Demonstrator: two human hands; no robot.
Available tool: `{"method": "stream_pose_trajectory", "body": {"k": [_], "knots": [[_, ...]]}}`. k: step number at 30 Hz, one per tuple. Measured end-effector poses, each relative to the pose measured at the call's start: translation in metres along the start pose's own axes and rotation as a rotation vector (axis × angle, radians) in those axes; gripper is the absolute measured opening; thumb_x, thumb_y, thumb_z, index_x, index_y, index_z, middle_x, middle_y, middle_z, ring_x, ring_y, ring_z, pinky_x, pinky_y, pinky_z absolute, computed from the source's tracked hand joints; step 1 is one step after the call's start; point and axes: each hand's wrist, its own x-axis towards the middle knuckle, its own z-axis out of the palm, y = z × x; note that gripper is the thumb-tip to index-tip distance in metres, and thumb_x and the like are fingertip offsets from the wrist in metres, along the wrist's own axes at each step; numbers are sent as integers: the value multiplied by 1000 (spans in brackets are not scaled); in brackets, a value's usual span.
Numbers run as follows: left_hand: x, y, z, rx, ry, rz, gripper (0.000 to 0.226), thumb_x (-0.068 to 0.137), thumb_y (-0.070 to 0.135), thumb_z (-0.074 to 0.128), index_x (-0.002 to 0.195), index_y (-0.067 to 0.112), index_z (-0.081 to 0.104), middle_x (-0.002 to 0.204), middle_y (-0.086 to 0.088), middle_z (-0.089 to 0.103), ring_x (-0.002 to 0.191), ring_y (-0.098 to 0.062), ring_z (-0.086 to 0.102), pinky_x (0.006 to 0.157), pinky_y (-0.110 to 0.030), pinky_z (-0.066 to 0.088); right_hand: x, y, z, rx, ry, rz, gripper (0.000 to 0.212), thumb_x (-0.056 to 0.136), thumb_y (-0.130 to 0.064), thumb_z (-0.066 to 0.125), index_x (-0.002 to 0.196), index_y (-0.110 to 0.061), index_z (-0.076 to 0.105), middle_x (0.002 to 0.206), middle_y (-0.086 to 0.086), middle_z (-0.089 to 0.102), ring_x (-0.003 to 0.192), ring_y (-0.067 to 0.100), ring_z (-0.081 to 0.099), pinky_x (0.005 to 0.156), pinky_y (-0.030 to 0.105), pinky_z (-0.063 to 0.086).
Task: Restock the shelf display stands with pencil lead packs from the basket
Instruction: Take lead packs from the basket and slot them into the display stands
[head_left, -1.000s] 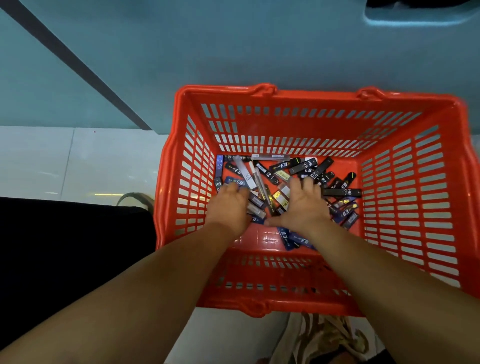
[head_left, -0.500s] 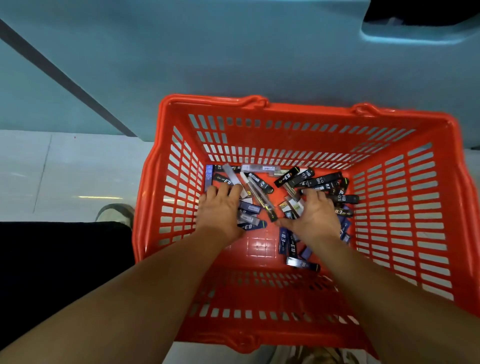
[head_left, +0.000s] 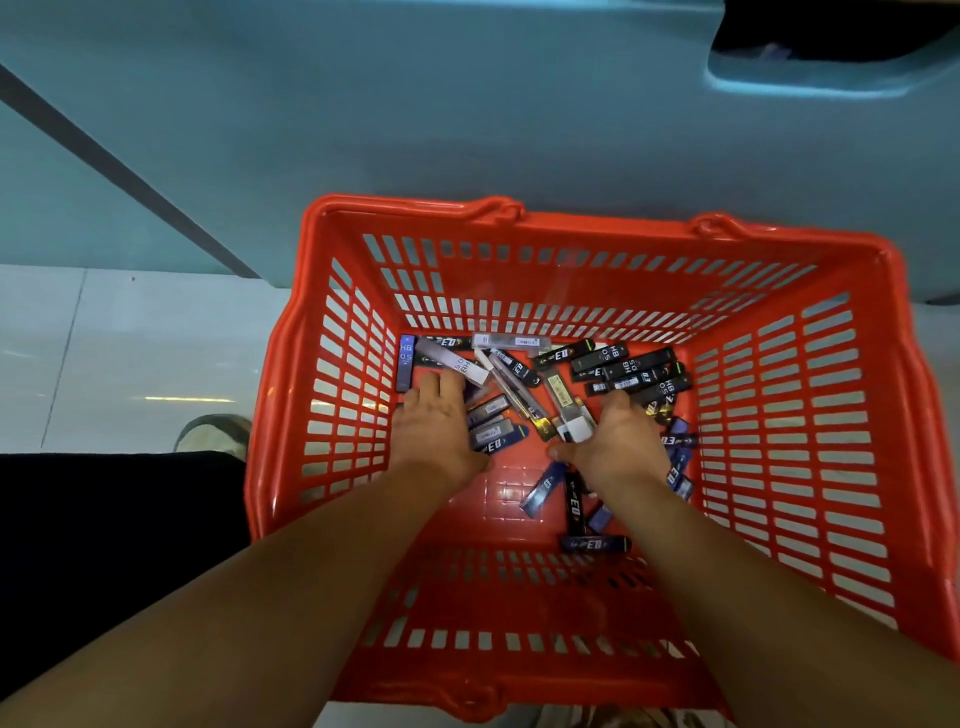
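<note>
Fig. | packs (head_left: 631, 371) strewn on basket (head_left: 519, 215) floor | my left grip (head_left: 436, 423) flat on packs, released | my right grip (head_left: 623, 439) curled down, grasp: cannot tell | white-ended pack (head_left: 574, 423) at my right thumb, long axis running away and leftward | right grip nearer

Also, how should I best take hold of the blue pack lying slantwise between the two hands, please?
I'd pinch the blue pack across its long edges near its lower end, coming from above on the left: it lies flat, with bare basket floor beside it there.
</note>
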Motion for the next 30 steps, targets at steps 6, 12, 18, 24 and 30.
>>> {"method": "stream_pose_trajectory", "body": {"k": [6, 12, 18, 24, 30], "knots": [[7, 8, -8, 51, -130, -18, 95, 65, 49, 91, 138, 22, 38, 135, -2, 48, 130, -27, 44, 109, -45, 43, 2, 0, 1, -19, -80, 55, 49, 66, -54, 90, 91, -21, 64, 91, 0, 69, 89, 24, 67, 75, 39, 60], [13, 16, -4, 158, -296, 33, 81, 83, 31, 83, 148, 14, 37, 141, -10, 46, 132, -30, 44, 108, -44, 47, 5, -6, -6, 78, -170, 64, 32, 75, -41, 88, 76, -26, 60, 76, -7, 67, 72, 14, 68, 65, 30, 58], [6, 23, -7, 258, -318, 94, 78, 87, 37, 77, 147, 10, 34, 139, -14, 44, 128, -33, 47, 106, -44, 49, 8, -10, -7, 171, -211, 55, 29, 78, -36, 84, 93, -25, 63, 85, -5, 68, 75, 13, 67, 62, 28, 54], [-2, 19, -7, 234, -245, 130, 66, 93, 43, 64, 140, 8, 33, 134, -15, 47, 123, -33, 50, 101, -42, 50, 3, -6, -1, 225, -149, 16, 28, 88, -30, 71, 108, -17, 56, 90, 2, 67, 77, 22, 68, 67, 31, 55], [-1, 15, 1, 297, -243, 57, 78, 84, 30, 80, 140, 15, 28, 138, -15, 46, 130, -35, 48, 100, -42, 53, 4, -1, -13, 320, -229, -19, 28, 97, -22, 63, 112, -19, 39, 87, 5, 65, 71, 21, 67, 60, 30, 53]]}}
